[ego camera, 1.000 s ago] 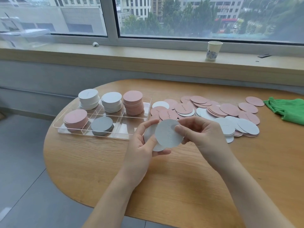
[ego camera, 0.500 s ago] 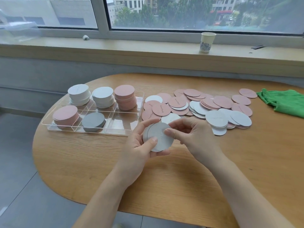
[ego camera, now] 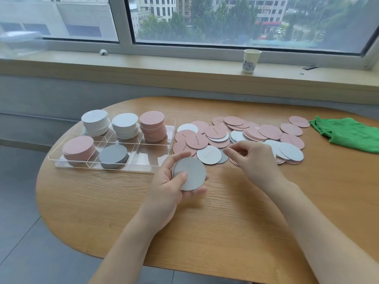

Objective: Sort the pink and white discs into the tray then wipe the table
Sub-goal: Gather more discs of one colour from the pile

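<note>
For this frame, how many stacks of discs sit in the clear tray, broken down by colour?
In the tray:
White stacks: 2, back left and back middle
Pink stacks: 2, back right and front left
Grey stacks: 1, front middle
Total: 5 stacks; the front right compartment holds none.

Wide window [ego camera: 225, 21], pale sill [ego camera: 164, 66], grey floor [ego camera: 20, 232], daylight, wooden table [ego camera: 225, 222]

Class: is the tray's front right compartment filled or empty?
Empty: the front right compartment of the tray shows only clear plastic, no discs.
</note>
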